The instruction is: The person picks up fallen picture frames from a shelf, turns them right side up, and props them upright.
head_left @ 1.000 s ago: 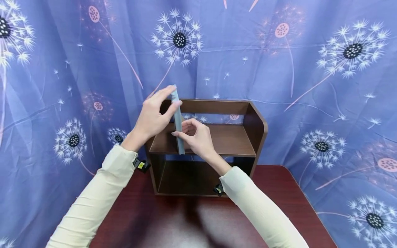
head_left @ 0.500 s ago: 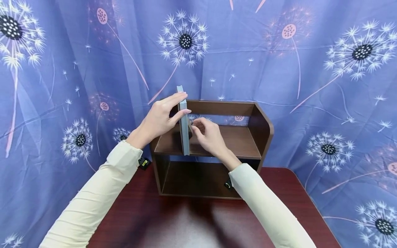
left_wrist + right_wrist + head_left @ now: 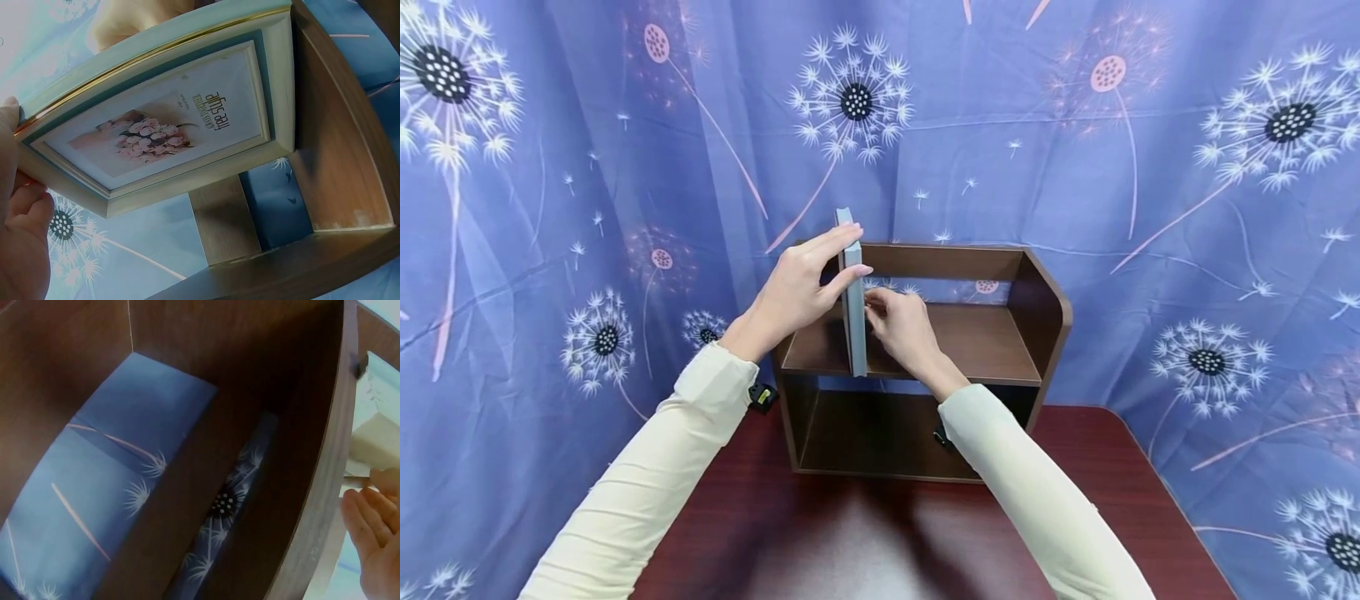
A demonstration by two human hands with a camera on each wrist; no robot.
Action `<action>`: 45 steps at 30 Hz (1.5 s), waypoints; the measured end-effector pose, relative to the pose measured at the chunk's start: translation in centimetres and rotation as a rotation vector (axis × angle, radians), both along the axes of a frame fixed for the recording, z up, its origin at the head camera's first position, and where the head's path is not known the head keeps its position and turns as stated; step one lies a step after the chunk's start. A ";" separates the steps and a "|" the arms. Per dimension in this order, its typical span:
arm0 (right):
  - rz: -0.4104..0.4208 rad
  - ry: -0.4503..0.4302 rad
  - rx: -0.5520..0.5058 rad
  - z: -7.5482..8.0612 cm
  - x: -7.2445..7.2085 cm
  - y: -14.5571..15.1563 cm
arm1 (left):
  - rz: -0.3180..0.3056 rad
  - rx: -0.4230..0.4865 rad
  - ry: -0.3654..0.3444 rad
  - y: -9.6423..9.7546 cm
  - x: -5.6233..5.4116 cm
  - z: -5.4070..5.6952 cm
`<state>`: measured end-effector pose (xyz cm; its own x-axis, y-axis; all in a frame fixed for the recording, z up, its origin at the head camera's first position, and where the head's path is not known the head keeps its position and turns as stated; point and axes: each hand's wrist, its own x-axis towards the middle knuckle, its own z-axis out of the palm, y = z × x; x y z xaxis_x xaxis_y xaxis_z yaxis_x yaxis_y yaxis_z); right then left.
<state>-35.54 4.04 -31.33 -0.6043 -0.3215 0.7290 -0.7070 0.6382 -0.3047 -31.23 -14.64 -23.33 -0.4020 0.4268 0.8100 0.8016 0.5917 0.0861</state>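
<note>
A pale blue-green picture frame [image 3: 856,333] stands nearly edge-on to the head view, upright on the upper shelf towards its left. Its front, with gold trim and a print of pink flowers [image 3: 153,142], shows in the left wrist view. My left hand [image 3: 797,287] grips the frame's upper part, fingers across the top and thumb on the near edge. Behind the frame, on its right side, my right hand [image 3: 904,329] has its fingers and thumb drawn together. In the right wrist view these fingers [image 3: 362,519] meet a thin brown piece at the frame's back; their tips are partly hidden.
The brown two-tier wooden shelf [image 3: 955,337] stands on a dark red table [image 3: 1082,467]. Its raised side panel [image 3: 1037,308] rises right of my right hand. A blue dandelion-print curtain [image 3: 970,125] hangs close behind and along both sides.
The frame has turned slightly and stands straighter. My right thumb has left its near edge, and that hand has moved behind it. The head view has shifted a little left.
</note>
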 end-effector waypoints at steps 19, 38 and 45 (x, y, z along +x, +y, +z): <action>-0.137 0.154 0.108 0.1 0.9 4.2 | -0.057 -0.174 -0.082 4.4 -1.3 1.8; -0.219 0.154 0.165 -1.2 1.6 7.1 | -0.052 -0.385 -0.271 9.0 -2.2 1.7; -0.214 0.132 0.153 -1.0 1.6 7.6 | -0.044 -0.365 -0.278 9.4 -2.2 1.5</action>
